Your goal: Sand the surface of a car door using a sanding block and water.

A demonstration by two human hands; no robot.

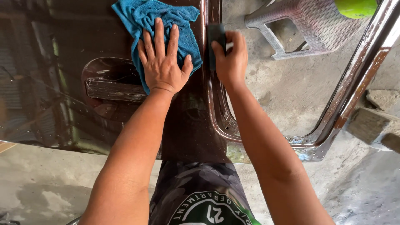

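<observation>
A glossy dark brown car door (54, 83) lies flat in front of me, its recessed handle (110, 87) at the left and its empty window frame (354, 79) at the right. My left hand (162, 62) lies flat, fingers spread, on a blue microfibre cloth (146, 18) pressed to the panel just right of the handle. My right hand (231, 58) grips a small dark block (216, 35) against the door's edge strip beside the window opening. The block's lower part is hidden in my fingers.
Through the window opening I see a concrete floor (287, 96). A grey woven-pattern plastic stool (308, 25) stands at the top right with a green object (356, 7) on it. Stone blocks (371, 123) lie at the right edge. The door surface looks wet.
</observation>
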